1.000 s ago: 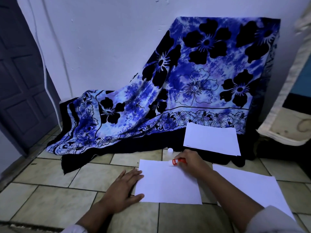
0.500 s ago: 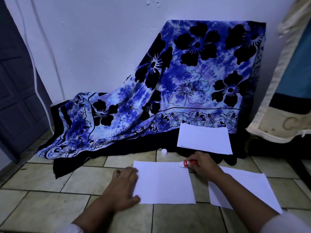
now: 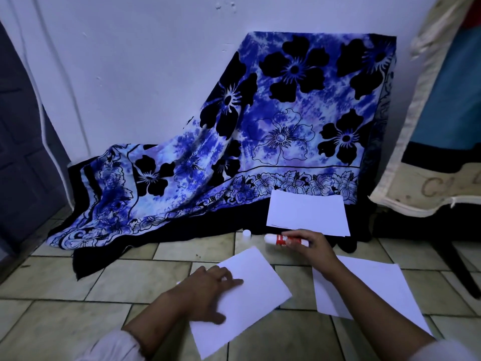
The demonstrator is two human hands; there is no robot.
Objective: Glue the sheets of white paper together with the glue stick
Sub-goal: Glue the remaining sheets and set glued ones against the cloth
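A white sheet of paper (image 3: 250,300) lies skewed on the tiled floor, one corner pointing away from me. My left hand (image 3: 205,293) rests on its left edge with fingers spread and thumb underneath or beside it. My right hand (image 3: 312,246) grips a red and white glue stick (image 3: 283,239), uncapped, held sideways above the floor beyond the sheet. A second white sheet (image 3: 369,287) lies to the right under my right forearm. A small stack of white sheets (image 3: 307,216) lies further back on the dark cloth.
The glue stick's white cap (image 3: 246,234) stands on the floor by the cloth's edge. A blue flowered cloth (image 3: 260,142) drapes down from the wall. A dark door (image 3: 20,142) is at the left, a padded object (image 3: 429,157) at the right.
The sheet under my left hand has turned from square to skewed. My right hand has lifted the glue stick off the sheet's far corner and away from it.
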